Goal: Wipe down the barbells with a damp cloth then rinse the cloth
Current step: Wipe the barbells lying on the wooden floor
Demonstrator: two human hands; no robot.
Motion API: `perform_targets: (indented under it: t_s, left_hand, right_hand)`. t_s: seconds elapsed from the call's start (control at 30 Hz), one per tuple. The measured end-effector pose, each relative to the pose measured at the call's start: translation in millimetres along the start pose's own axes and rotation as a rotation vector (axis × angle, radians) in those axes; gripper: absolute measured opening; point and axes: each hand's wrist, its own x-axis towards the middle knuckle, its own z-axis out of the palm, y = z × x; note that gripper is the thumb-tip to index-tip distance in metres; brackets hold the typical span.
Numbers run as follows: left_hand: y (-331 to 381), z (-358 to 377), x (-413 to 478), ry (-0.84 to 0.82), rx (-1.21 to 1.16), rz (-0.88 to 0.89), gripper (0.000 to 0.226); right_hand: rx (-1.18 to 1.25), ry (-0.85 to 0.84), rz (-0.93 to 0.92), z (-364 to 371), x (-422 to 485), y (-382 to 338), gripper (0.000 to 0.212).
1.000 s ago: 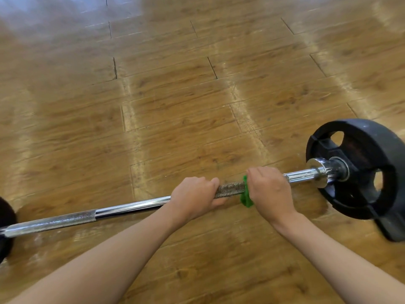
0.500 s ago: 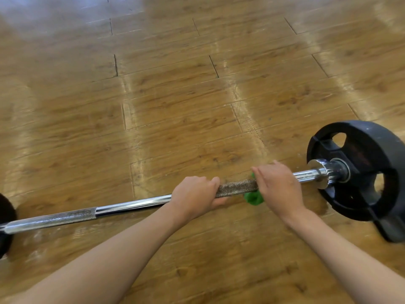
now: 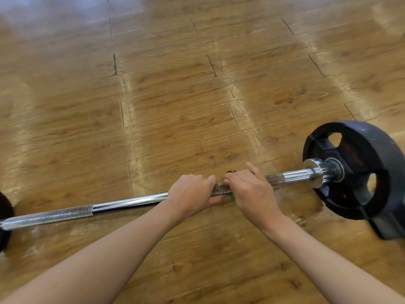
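Hands: my left hand (image 3: 190, 189) gripped the barbell (image 3: 131, 199); my right hand (image 3: 249, 190), just beside, held the green cloth (image 3: 231, 196) round it.
Axis: I saw it lying crosswise on the floor (image 3: 197, 84).

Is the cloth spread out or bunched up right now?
Bunched, most likely: only a small green tuft of the cloth shows below the right hand, which grips the bar.

left grip (image 3: 191, 191): fingers curled, knuckles up | right grip (image 3: 252, 190): fingers curled, knuckles up | spacing: just beside, not touching
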Motion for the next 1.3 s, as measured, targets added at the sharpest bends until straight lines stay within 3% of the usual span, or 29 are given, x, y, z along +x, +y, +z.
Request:
perform_targets:
  t_s: [0.17, 0.27, 0.33, 0.4, 0.47, 0.57, 0.63, 0.77, 0.87, 0.93, 1.0, 1.1, 1.2, 1.3]
  left_hand:
    - [1, 1, -1, -0.015, 0.027, -0.012, 0.056]
    - [2, 2, 0, 0.003, 0.015, -0.022, 0.054]
    - [2, 2, 0, 0.004, 0.012, -0.025, 0.050]
    - [2, 1, 0, -0.001, 0.011, -0.025, 0.047]
    - [2, -1, 0, -0.013, 0.013, -0.020, 0.046]
    - [2, 0, -1, 0.004, 0.018, 0.006, 0.046]
    - [1, 1, -3, 0.003, 0.022, 0.014, 0.048]
    - [0, 4, -3, -0.009, 0.030, 0.010, 0.052]
    - [-1, 6, -1, 0.003, 0.019, -0.026, 0.053]
    - [-1, 6, 0, -0.003, 0.004, -0.032, 0.052]
    - [-2, 5, 1, -0.010, -0.026, -0.046, 0.048]
    - [-3, 0, 1, -0.002, -0.045, -0.060, 0.046]
    - [-3, 1, 0, 0.004, -0.037, -0.064, 0.044]
    - [-6, 2, -1, 0.020, -0.015, -0.051, 0.058]
  right_hand:
    - [-0.185, -0.069, 0.183, -24, 5, 49, 0.035]
    - [-0.170, -0.237, 0.384, -26, 35, 30, 0.047]
    - [-0.136, -0.365, 0.412, -21, 55, -2, 0.047]
    - [-0.102, -0.371, 0.324, -12, 57, -29, 0.043]
    - [-0.008, -0.217, 0.212, -4, 42, -32, 0.037]
    - [0.061, -0.053, -0.057, 1, 4, -1, 0.024]
    - [0.027, -0.056, -0.150, -5, -9, 26, 0.020]
    - [-0.070, -0.089, 0.103, -25, 0, 59, 0.036]
    - [-0.096, -0.181, 0.340, -20, 25, 39, 0.039]
    - [-0.084, -0.279, 0.392, -14, 44, 11, 0.037]
    - [-0.041, -0.321, 0.350, -6, 53, -22, 0.034]
    - [0.047, -0.183, 0.173, 1, 38, -47, 0.020]
    - [0.049, -0.028, -0.078, 5, 9, -20, 0.017]
    - [-0.004, 0.012, -0.049, -10, -3, 19, 0.014]
